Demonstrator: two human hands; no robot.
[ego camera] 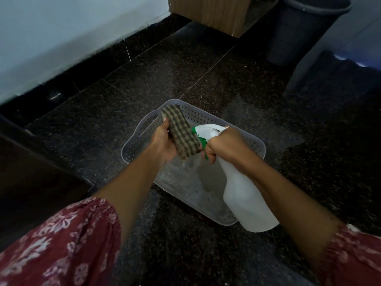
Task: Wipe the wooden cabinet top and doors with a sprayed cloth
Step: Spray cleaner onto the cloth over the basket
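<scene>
My left hand [164,142] grips a folded cloth [179,132] with a green-and-brown check pattern, held upright above a basket. My right hand [221,142] is wrapped around the neck of a white spray bottle [245,195], fingers on its green trigger. The bottle's green nozzle points at the cloth from a short distance. Part of a wooden cabinet [216,11] shows at the top of the view, standing on the floor beyond the basket.
A clear perforated plastic basket [208,118] sits on the dark speckled floor under my hands. A dark bin [303,27] stands at the upper right beside the cabinet. A pale wall with a black skirting runs along the left. Dark furniture edges the lower left.
</scene>
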